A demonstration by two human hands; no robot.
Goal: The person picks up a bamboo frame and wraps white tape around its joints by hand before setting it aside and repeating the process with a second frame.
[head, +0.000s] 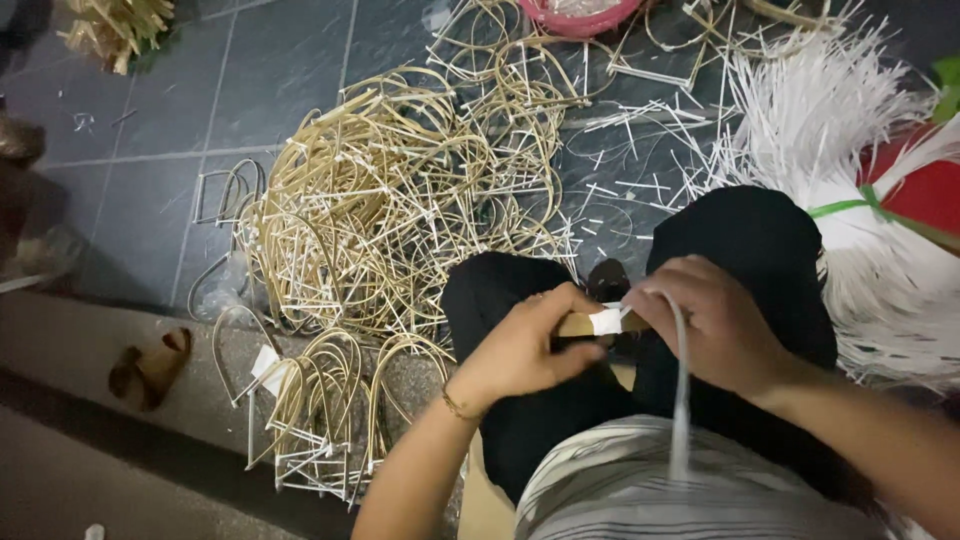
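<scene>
Over the lap, near centre, a tan cane (575, 324) is pinched by the left hand (520, 345), fingers curled shut around it from the left. A white strip (608, 320) is wrapped on the cane where the two hands meet. The right hand (715, 325) is closed on that strip, and the strip's tail (681, 400) is seen hanging down toward the striped shirt (640, 490).

Step judged: binding in progress, a joint on the cane being wrapped with the strip. Next move, as judged, calls for tension to be kept on the strip while it is passed round again, with the cane held from rotating by the left hand; slack would likely loosen the wrap.

Far left of the lap, a big pile of bent cane loops (390, 200) with white bindings is spread on the dark tiles (150, 150). More loops (320, 400) are stacked near left. A bundle of white strips (840, 150) tied with a green band (850, 207) lies at right.

Hard to make out:
- Most of the cane is covered by the hands; its shape and length cannot be told.
- Number of wraps cannot be counted; the joint is blurred.
- Right fingertips are hidden under the hand.
- A pink tub (580, 15) is cut off at the far edge.
- A brown sandal (150, 368) on the step at left is dim.
</scene>
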